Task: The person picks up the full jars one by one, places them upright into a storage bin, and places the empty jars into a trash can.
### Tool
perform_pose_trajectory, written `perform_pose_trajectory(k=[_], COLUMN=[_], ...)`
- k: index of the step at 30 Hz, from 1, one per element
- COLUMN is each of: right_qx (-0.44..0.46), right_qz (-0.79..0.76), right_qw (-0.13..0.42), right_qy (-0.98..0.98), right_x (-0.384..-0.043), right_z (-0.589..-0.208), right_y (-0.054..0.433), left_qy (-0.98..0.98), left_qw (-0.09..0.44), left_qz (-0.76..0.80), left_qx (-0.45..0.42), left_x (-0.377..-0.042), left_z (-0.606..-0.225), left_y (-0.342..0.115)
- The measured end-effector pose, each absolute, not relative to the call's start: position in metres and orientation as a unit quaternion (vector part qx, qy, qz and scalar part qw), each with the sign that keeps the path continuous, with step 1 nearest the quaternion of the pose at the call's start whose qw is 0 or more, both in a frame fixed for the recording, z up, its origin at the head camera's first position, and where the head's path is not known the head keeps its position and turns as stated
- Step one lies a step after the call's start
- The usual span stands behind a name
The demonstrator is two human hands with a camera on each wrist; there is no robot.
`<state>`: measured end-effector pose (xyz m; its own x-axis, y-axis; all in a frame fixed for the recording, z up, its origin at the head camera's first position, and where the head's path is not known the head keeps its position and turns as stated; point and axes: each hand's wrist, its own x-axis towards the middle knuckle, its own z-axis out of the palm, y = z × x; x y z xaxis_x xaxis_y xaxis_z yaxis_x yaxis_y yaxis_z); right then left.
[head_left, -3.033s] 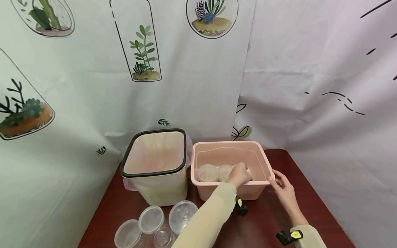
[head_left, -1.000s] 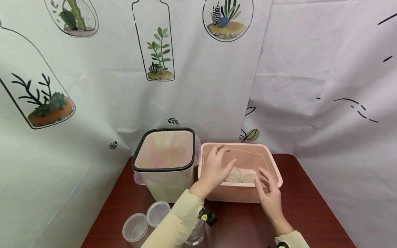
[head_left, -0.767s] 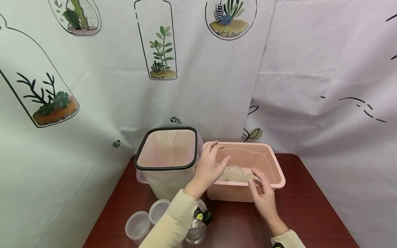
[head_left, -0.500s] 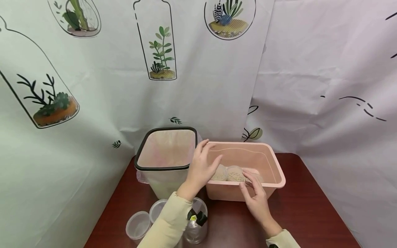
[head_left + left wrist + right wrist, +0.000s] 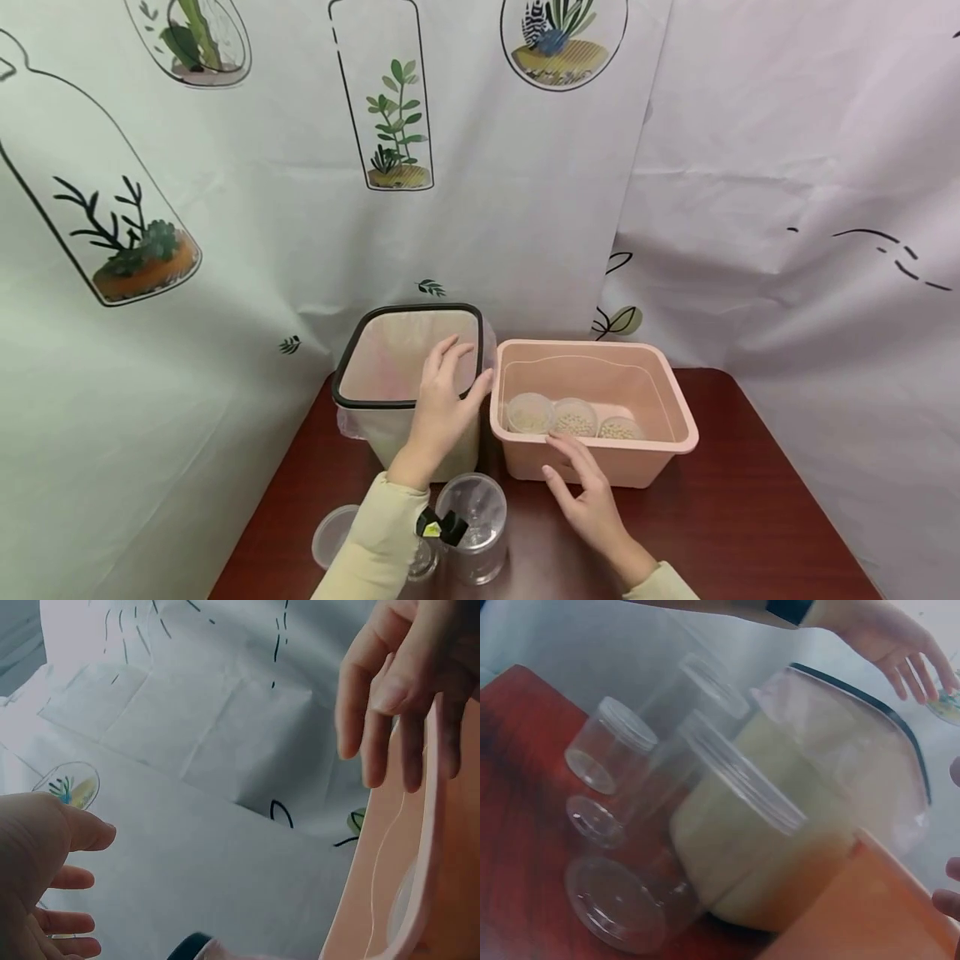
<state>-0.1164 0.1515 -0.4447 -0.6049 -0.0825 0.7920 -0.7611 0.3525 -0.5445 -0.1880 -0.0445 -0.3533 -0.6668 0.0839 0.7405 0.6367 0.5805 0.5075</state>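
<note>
My left hand (image 5: 442, 404), its fingers loosely spread, hovers in front of the trash bin (image 5: 375, 404) at its right side, holding nothing. In the left wrist view that hand (image 5: 45, 877) has only the patterned cloth behind it. My right hand (image 5: 591, 504) has relaxed fingers before the front wall of the pink tub (image 5: 600, 462); whether a fingertip touches the rim, I cannot tell. Inside the tub, a clear container of pale grains (image 5: 531, 414), a second container (image 5: 575, 418) and a third container (image 5: 621, 428) stand in a row along the front wall.
On the dark red table (image 5: 735, 492), a large clear jar (image 5: 474, 525), a smaller clear jar (image 5: 423, 560) and a lidded clear jar (image 5: 607, 746) stand before the bin. My left sleeve partly covers them in the head view. A printed white cloth (image 5: 487, 208) hangs behind.
My left hand has left the tub's inside and moved left to the bin. My right hand has let go of the tub's right rim and moved left along its front. Three containers now show inside.
</note>
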Motion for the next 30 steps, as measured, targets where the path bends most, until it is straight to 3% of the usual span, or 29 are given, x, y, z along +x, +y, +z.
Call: perform_pose_trajectory(k=[8,14,30], right_qx=[0.309,0.345,0.392], right_qz=[0.492,0.471,0.446], right_qw=[0.317,0.298,0.25], right_qy=[-0.75,-0.755,-0.764], right_x=[-0.111,-0.115,-0.111], right_z=[-0.452,-0.479,-0.507], right_y=[0.136,0.124,0.115], left_qy=[-0.824,-0.825,-0.859], left_qw=[0.359,0.384,0.362], left_qz=[-0.39,-0.38,-0.354], left_qx=[-0.199,-0.167,-0.076], left_x=[-0.189,-0.188,-0.184], left_z=[-0.355,-0.357,-0.371], left_y=[-0.069,-0.099,-0.161])
